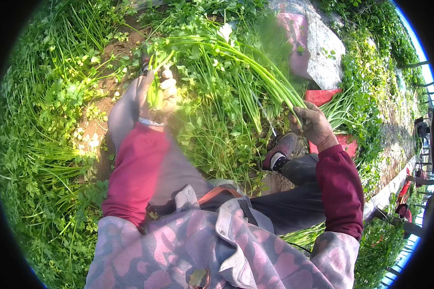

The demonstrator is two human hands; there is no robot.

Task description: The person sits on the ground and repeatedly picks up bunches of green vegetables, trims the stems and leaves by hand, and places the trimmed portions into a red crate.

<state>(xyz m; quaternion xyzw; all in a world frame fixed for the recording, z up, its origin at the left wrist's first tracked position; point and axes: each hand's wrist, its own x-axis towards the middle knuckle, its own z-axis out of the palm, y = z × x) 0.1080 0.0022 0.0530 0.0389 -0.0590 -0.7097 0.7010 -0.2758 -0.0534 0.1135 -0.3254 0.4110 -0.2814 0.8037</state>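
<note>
My right hand (pixel 314 123) is closed round the lower ends of a bunch of long, thin celery stalks (pixel 255 65). They arch up and left, with their leafy tops reaching toward my left hand. Bright sunlight washes out my left hand (pixel 161 94), which is closed on a few short, pale green celery stems (pixel 155 91). Between the hands lies a heap of cut celery (pixel 241 98), stalks and leaves loosely spread on the ground.
Standing celery plants (pixel 38 120) fill the left side beside a strip of bare soil (pixel 99 127). A pink and white sheet (pixel 316 45) lies at the far right. Nearer, more stalks lie across a red plastic piece (pixel 323 96). My shoe (pixel 280 150) rests beside the heap.
</note>
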